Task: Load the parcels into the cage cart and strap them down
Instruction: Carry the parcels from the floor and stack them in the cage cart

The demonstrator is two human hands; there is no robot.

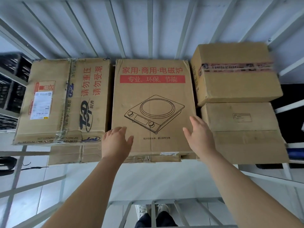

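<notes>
Both arms outstretched. My left hand (116, 142), right hand (199, 134) spread, fingers relaxed, gripping nothing, at near edges of cooker box (153, 91); contact unclear.

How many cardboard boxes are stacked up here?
5: labelled box left, cooker box centre, taped box top right, plain box below it, lower box peeking out under the left two. Others may hide underneath.

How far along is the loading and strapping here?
Done: brown cardboard parcels sit inside the white barred cage cart. In hand: the open left hand and right hand reach at the middle cardboard box printed with a cooktop drawing. Left: no strap visible.
</notes>
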